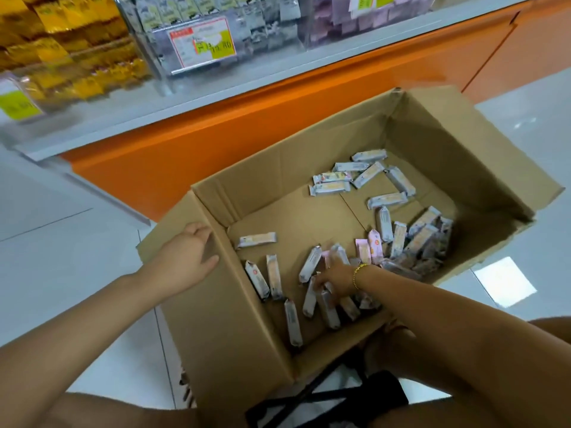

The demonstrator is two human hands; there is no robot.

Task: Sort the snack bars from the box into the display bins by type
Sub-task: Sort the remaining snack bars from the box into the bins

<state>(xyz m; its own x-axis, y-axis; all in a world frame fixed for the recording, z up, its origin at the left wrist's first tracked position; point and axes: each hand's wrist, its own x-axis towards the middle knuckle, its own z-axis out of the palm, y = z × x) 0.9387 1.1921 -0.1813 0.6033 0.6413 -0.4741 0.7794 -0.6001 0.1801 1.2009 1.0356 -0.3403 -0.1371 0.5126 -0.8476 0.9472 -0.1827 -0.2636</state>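
Observation:
An open cardboard box (216, 319) stands on the floor with several wrapped snack bars scattered on its bottom, such as a pale orange-striped bar (255, 240) lying alone at the left and a pink bar (374, 246) in the right-hand pile. My left hand (185, 257) rests on the box's left flap, fingers relaxed. My right hand (335, 274) reaches down into the box, fingers curled around a few bars (324, 299) near the front. Clear display bins (241, 35) with bagged snacks sit on the shelf above.
A grey shelf ledge (216, 84) tops an orange counter base (247, 128) just behind the box. Yellow snack packets (61, 41) fill the bin at the upper left. White tiled floor (61, 242) surrounds the box. My knees frame the bottom edge.

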